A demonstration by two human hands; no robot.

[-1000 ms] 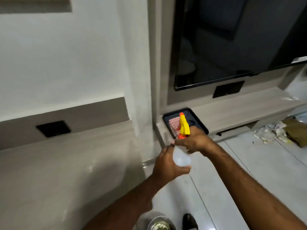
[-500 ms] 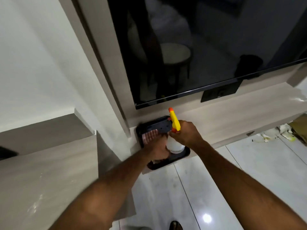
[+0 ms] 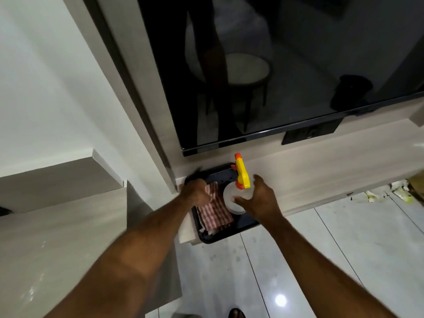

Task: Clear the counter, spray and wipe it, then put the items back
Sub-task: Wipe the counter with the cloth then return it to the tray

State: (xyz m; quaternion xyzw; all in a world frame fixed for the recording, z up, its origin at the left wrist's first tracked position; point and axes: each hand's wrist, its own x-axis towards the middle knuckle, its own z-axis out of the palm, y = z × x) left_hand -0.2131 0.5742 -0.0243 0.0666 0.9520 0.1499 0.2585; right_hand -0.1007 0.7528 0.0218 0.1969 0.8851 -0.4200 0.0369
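Note:
A black tray (image 3: 220, 239) sits at the left end of the low pale-wood shelf (image 3: 332, 166), under the TV. In it lies a red-and-white checked cloth (image 3: 215, 214), and my left hand (image 3: 195, 191) is closed over the cloth's far end. A clear spray bottle (image 3: 231, 198) with a yellow and orange trigger head stands upright in the tray beside the cloth. My right hand (image 3: 259, 200) is just right of the bottle with its fingers spread, fingertips at the bottle's side but not wrapped around it.
The pale counter (image 3: 57, 237) is at the lower left, its surface glossy. A large black TV (image 3: 275, 65) hangs above the shelf, with a black socket plate (image 3: 309, 134) below it. Paper scraps (image 3: 371, 196) lie on the white tiled floor at the right.
My view swung from the counter to the shelf. My right hand set the spray bottle down in the tray and opened. My left hand left the bottle and closed on the cloth.

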